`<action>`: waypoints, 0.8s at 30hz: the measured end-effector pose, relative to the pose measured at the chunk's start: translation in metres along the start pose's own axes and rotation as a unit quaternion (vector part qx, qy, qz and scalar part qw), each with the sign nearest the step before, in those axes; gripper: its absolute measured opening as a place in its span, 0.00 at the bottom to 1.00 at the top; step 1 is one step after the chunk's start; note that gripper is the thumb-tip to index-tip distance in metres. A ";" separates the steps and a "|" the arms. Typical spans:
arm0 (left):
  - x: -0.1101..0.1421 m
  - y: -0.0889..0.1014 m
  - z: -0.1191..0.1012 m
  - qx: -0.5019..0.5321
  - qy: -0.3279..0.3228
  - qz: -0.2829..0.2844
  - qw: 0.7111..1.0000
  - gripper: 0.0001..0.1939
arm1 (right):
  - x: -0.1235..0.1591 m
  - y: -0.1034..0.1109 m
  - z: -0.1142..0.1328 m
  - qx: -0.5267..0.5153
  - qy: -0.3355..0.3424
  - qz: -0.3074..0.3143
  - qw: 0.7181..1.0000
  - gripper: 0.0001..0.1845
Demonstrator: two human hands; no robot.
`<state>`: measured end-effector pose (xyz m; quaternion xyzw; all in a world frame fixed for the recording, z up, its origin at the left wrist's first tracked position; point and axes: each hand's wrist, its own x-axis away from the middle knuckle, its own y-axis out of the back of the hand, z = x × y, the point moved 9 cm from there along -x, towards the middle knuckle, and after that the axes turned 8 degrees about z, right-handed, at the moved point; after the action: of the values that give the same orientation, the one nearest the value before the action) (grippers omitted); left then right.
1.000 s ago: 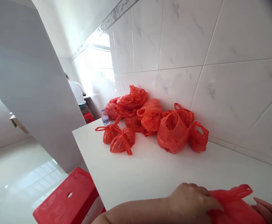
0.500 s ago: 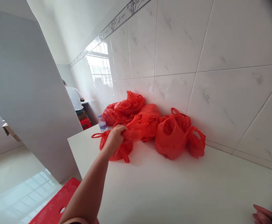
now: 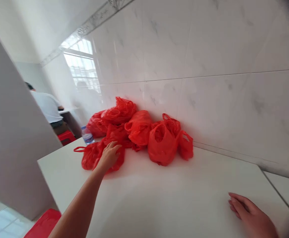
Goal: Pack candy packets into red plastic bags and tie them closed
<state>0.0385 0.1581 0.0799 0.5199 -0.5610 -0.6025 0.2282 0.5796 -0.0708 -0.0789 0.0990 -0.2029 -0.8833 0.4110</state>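
Note:
My left hand (image 3: pixel 111 154) reaches over the front left red plastic bag (image 3: pixel 91 158), its fingers apart and resting on or just above the crinkled plastic. Nothing shows gripped in it. This bag has a loop handle sticking out to the left. Right behind it lie more red bags: a crumpled heap (image 3: pixel 119 114) against the wall and a rounded bag (image 3: pixel 140 127). Farther right stands a full, knotted-looking bag (image 3: pixel 161 145) beside a small one (image 3: pixel 186 145). Low on the right, my right hand (image 3: pixel 255 213) hovers near the tabletop, fingers curled together with nothing visible in them.
A clear water bottle (image 3: pixel 87 136) stands behind the bags at the left. The white table (image 3: pixel 174 195) meets a tiled wall (image 3: pixel 209 109). A red stool (image 3: pixel 43 224) is at lower left. Beyond a grey partition (image 3: pixel 15 138), a person in a white shirt (image 3: pixel 46 105) sits.
My left hand has let go of the red plastic it was pulling up, which now lies down. My right hand has come further into view. The view has turned right.

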 end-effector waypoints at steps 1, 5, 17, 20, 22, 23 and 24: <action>0.003 -0.010 -0.012 0.008 -0.023 0.014 1.000 0.18 | 0.005 -0.004 0.007 -0.023 -0.014 0.021 0.999 0.21; 0.017 -0.063 -0.067 0.052 -0.105 0.066 0.991 0.20 | 0.017 -0.005 0.039 -0.067 0.018 0.023 0.997 0.20; 0.075 -0.162 -0.283 0.021 -0.349 0.175 0.921 0.33 | 0.024 0.001 0.046 -0.052 0.004 -0.015 0.999 0.08; 0.068 -0.170 -0.300 0.028 -0.336 0.191 0.922 0.33 | 0.025 0.003 0.048 -0.061 -0.003 -0.019 0.998 0.07; 0.064 -0.175 -0.305 0.029 -0.321 0.203 0.925 0.33 | 0.025 0.004 0.049 -0.070 -0.005 -0.019 0.997 0.08; 0.063 -0.176 -0.306 0.028 -0.316 0.208 0.925 0.33 | 0.026 0.005 0.049 -0.075 -0.004 -0.019 0.997 0.08; 0.063 -0.176 -0.307 0.026 -0.314 0.211 0.925 0.34 | 0.026 0.005 0.049 -0.078 -0.003 -0.019 0.997 0.10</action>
<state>0.3419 0.0164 -0.0522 0.1797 -0.7164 -0.6575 0.1487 0.5497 -0.0801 -0.0326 0.0679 -0.1327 -0.9042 0.4002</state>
